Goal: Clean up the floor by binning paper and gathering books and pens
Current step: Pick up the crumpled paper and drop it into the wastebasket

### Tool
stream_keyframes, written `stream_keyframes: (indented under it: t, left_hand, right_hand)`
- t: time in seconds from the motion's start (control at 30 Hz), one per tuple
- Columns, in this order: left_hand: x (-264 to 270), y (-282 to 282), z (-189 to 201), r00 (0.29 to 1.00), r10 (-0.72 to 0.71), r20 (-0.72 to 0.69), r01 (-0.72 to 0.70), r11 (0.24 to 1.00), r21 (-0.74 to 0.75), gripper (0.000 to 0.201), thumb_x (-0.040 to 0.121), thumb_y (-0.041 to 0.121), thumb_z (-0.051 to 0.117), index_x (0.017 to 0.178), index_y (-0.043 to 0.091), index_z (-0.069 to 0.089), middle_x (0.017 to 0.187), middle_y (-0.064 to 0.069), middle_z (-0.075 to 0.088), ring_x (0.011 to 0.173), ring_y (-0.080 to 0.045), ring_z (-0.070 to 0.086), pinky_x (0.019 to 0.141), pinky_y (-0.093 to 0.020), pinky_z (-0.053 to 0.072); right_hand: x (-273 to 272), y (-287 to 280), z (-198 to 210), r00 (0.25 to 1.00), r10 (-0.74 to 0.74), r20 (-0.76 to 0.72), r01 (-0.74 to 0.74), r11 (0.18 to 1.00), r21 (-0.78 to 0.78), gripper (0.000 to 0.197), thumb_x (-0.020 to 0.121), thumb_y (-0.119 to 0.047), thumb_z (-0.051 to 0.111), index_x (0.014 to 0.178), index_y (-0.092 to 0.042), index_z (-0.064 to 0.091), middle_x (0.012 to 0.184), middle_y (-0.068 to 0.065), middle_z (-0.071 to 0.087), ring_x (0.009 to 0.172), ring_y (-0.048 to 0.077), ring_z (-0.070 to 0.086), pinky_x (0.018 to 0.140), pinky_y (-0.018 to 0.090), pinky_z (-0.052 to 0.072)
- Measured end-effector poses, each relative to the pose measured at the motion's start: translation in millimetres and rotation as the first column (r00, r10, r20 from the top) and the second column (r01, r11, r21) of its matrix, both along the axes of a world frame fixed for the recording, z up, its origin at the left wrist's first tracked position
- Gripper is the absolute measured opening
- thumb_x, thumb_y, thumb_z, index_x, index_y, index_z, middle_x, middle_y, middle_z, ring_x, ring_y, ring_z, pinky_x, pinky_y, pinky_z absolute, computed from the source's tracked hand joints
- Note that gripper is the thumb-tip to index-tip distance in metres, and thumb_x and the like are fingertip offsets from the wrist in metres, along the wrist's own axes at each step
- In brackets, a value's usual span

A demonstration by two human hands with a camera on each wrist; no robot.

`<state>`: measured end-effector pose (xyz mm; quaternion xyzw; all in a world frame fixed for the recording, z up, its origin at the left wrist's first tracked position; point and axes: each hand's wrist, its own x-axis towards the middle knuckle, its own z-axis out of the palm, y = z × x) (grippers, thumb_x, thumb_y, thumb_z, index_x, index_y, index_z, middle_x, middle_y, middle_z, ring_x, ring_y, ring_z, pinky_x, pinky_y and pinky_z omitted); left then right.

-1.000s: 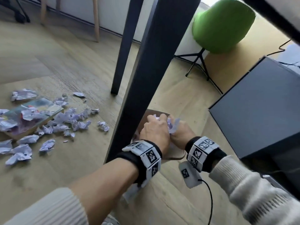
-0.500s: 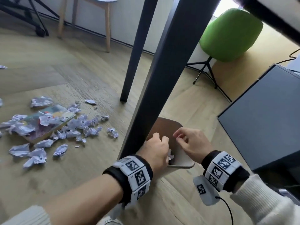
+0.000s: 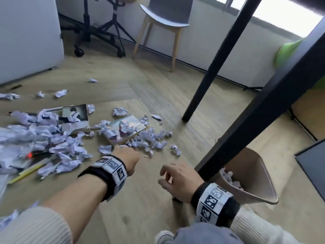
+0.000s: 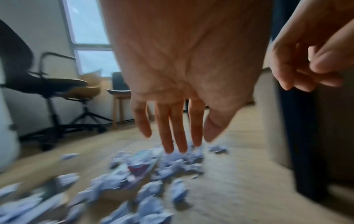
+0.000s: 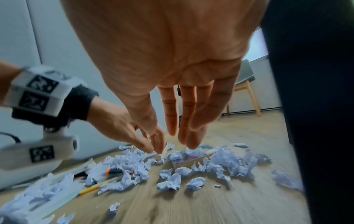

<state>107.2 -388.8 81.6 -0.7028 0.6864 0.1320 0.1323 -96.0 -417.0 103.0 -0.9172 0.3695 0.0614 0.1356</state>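
Crumpled bluish-white paper point(image 3: 147, 140) litters the wooden floor left of centre. It partly covers a colourful book point(image 3: 129, 126) and a book with a black-and-white cover point(image 3: 75, 115). A yellow pen point(image 3: 26, 171) and an orange-tipped pen point(image 3: 30, 154) lie at the far left. A tan bin point(image 3: 258, 175) at the right holds paper balls point(image 3: 230, 178). My left hand point(image 3: 130, 159) hovers empty over the near edge of the paper, fingers straight point(image 4: 178, 136). My right hand point(image 3: 168, 178) hangs beside it, empty, fingers relaxed point(image 5: 182, 133).
A thick black table leg point(image 3: 263, 106) slants between my right hand and the bin; a thinner leg point(image 3: 202, 85) stands behind. A dark grey cabinet point(image 3: 314, 171) is at the right edge. A wooden-legged chair point(image 3: 163, 23), an office chair point(image 3: 98, 36) and a white cabinet point(image 3: 26, 41) stand behind.
Both hands have left the bin, where they let go of crumpled paper, and moved left toward the paper pile. The head view has swung left and up.
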Motion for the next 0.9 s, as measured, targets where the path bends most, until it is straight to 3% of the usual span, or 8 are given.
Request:
stream_keyframes:
  t: [0.03, 0.13, 0.3, 0.5, 0.7, 0.8, 0.9]
  left_hand:
    - [14, 2, 0, 0.999, 0.045, 0.01, -0.045, 0.999, 0.023, 0.015, 0.09, 0.015, 0.05, 0.103, 0.013, 0.057, 0.12, -0.01, 0.06, 0.116, -0.029, 0.054, 0.097, -0.046, 0.039]
    - [48, -1, -4, 0.986, 0.167, 0.002, -0.167, 0.986, 0.006, 0.029, 0.089, 0.017, 0.053, 0.118, 0.016, 0.059, 0.122, -0.009, 0.059, 0.119, -0.029, 0.053, 0.101, -0.046, 0.036]
    - [72, -8, -33, 0.968, 0.249, -0.016, -0.249, 0.968, -0.015, 0.032, 0.092, 0.023, 0.051, 0.123, 0.02, 0.057, 0.126, -0.009, 0.054, 0.122, -0.029, 0.05, 0.102, -0.045, 0.037]
    - [90, -10, -76, 0.925, 0.377, -0.047, -0.38, 0.91, -0.165, 0.035, 0.088, 0.029, 0.055, 0.121, 0.018, 0.05, 0.124, -0.008, 0.039, 0.117, -0.027, 0.041, 0.093, -0.043, 0.041]
    - [91, -17, -80, 0.834, 0.551, 0.03, -0.551, 0.831, 0.08, 0.045, 0.089, 0.024, 0.056, 0.13, 0.013, 0.041, 0.129, -0.012, 0.037, 0.119, -0.03, 0.043, 0.089, -0.042, 0.044]
    - [82, -42, -94, 0.76, 0.643, -0.089, -0.631, 0.764, 0.133, 0.048, 0.092, 0.03, 0.052, 0.134, 0.014, 0.036, 0.127, -0.017, 0.038, 0.109, -0.033, 0.055, 0.082, -0.037, 0.047]
    - [65, -63, -120, 0.641, 0.74, -0.204, -0.73, 0.67, 0.138, 0.069, 0.087, 0.054, 0.055, 0.137, 0.014, 0.029, 0.127, -0.021, 0.038, 0.102, -0.033, 0.059, 0.08, -0.034, 0.047]
  right_hand:
    - [21, -3, -6, 1.0, 0.011, -0.02, -0.011, 1.0, -0.008, 0.027, 0.09, -0.046, 0.051, 0.108, -0.026, 0.055, 0.1, -0.007, 0.061, 0.09, 0.014, 0.056, 0.081, 0.031, 0.048]
    - [74, -27, -28, 0.991, -0.005, -0.132, 0.003, 1.0, -0.02, 0.038, 0.09, -0.042, 0.051, 0.121, -0.022, 0.047, 0.117, 0.002, 0.054, 0.103, 0.023, 0.056, 0.084, 0.035, 0.048]
    - [112, -81, -71, 0.969, -0.021, -0.244, -0.002, 0.996, -0.092, 0.048, 0.089, -0.037, 0.055, 0.129, -0.016, 0.039, 0.128, 0.01, 0.044, 0.115, 0.031, 0.049, 0.09, 0.042, 0.047]
    - [124, -151, -135, 0.93, -0.307, -0.204, 0.288, 0.95, -0.119, 0.072, 0.083, -0.055, 0.058, 0.134, -0.012, 0.032, 0.138, 0.017, 0.036, 0.126, 0.033, 0.041, 0.103, 0.043, 0.039]
    - [120, -169, -134, 0.899, -0.322, -0.296, 0.32, 0.946, -0.056, 0.077, 0.079, -0.058, 0.061, 0.133, -0.013, 0.032, 0.132, 0.015, 0.04, 0.124, 0.032, 0.041, 0.099, 0.044, 0.042]
    - [123, -188, -136, 0.844, -0.472, -0.255, 0.473, 0.879, -0.06, 0.067, 0.083, -0.049, 0.062, 0.131, -0.012, 0.034, 0.131, 0.015, 0.039, 0.123, 0.032, 0.043, 0.097, 0.044, 0.043]
    - [116, -216, -154, 0.685, -0.677, -0.268, 0.69, 0.721, -0.058, 0.069, 0.084, -0.05, 0.061, 0.134, -0.011, 0.033, 0.135, 0.019, 0.035, 0.124, 0.037, 0.041, 0.1, 0.047, 0.04]
